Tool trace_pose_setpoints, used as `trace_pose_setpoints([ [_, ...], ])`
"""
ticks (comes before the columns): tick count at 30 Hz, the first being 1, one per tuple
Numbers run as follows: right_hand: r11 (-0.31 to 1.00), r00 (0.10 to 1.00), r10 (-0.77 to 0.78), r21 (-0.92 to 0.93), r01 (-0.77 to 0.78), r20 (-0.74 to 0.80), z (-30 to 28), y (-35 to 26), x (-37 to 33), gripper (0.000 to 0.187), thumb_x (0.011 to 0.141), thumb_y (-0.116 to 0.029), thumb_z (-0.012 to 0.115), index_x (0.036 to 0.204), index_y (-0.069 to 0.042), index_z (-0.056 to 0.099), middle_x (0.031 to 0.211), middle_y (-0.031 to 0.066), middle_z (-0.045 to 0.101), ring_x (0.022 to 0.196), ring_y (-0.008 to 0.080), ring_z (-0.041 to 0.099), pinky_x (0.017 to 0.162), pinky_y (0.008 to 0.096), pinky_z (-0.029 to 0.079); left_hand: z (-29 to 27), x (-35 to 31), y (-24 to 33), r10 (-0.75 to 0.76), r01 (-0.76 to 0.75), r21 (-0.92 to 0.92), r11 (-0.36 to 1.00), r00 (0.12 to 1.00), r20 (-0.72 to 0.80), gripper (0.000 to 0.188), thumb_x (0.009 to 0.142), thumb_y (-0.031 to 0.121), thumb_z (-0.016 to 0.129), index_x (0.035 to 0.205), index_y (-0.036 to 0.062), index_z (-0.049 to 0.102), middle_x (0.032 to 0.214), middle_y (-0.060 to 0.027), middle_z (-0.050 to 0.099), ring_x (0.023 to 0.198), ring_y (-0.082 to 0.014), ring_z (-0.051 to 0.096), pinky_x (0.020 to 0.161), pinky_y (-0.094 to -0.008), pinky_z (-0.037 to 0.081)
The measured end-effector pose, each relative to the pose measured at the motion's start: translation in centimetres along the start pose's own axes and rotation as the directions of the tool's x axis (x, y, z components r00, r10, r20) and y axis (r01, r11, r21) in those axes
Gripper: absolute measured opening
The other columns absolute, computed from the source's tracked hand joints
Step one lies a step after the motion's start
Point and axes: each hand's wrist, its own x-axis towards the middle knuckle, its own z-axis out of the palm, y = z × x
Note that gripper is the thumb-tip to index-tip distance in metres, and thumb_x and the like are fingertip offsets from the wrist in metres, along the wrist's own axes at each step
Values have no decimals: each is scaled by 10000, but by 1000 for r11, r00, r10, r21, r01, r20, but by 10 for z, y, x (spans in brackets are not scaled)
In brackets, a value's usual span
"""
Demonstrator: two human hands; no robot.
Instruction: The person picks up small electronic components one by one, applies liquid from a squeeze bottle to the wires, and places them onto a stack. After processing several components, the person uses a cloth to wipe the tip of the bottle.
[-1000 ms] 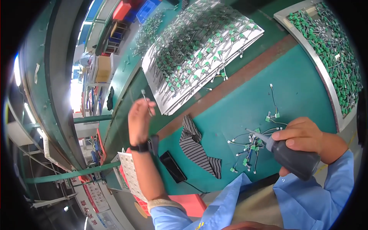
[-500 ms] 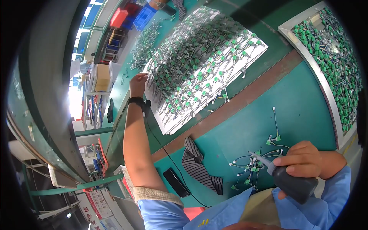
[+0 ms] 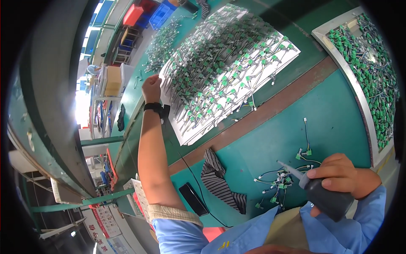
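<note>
One white board (image 3: 198, 131) of green-tipped wires, one framed tray (image 3: 359, 106) of green parts, one striped cloth (image 3: 220, 180), one black phone (image 3: 193, 199), one grey dispenser bottle (image 3: 325, 199)

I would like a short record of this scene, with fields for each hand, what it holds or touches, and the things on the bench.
Left hand: stretched out to the far left edge of the white board, closed at that edge; whether it holds a piece cannot be told.
Right hand: grips a grey dispenser bottle, nozzle pointing up and left.
Near right hand: small bunch of wired green parts on the green bench.
White board: covered with rows of similar parts.
Tray: heaped green parts.
Other: striped cloth, black flat device.
</note>
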Motion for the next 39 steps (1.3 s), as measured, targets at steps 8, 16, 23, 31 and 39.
trace_pose_setpoints([
  [8,1000,1000,-2,-10,2,18,-10,-5,-25,848,745,-546,834,1338,-98,427,1210,203,616,861,291,646,725,374,499,20,-198,265,320,-308,-113,945,790,524,233,845,45,709,1076,22,699,1014,-74,709,908,-168,666,842,-290,519],
  [16,997,998,-47,58,45,39,-12,-12,-20,792,813,-479,799,1367,-104,375,1274,240,563,1024,334,614,835,428,530,72,-362,257,388,-414,-182,892,493,779,305,820,36,670,1122,46,630,1042,-145,621,1022,-355,593,831,-445,491],
  [23,998,999,-51,34,52,-10,-10,-16,-26,767,819,-450,803,1355,-99,381,1269,261,563,1045,333,622,853,411,552,80,-400,277,423,-385,-195,902,700,576,253,839,20,644,1090,38,617,981,-148,603,930,-369,582,798,-451,481],
  [31,992,984,-117,32,122,-133,3,-12,-19,627,840,-268,813,1309,-98,433,1305,278,535,1023,328,667,765,369,595,84,-390,269,384,-326,-204,923,797,466,208,913,22,601,1120,22,586,995,-135,610,883,-322,594,790,-400,484],
  [39,996,1000,-24,91,23,13,14,-9,-16,444,854,-49,757,1217,-139,518,1407,280,451,1073,361,668,785,371,603,76,-415,277,199,558,-663,499,671,715,179,1034,114,530,1192,32,549,958,-20,598,812,-114,542,733,-273,464],
])
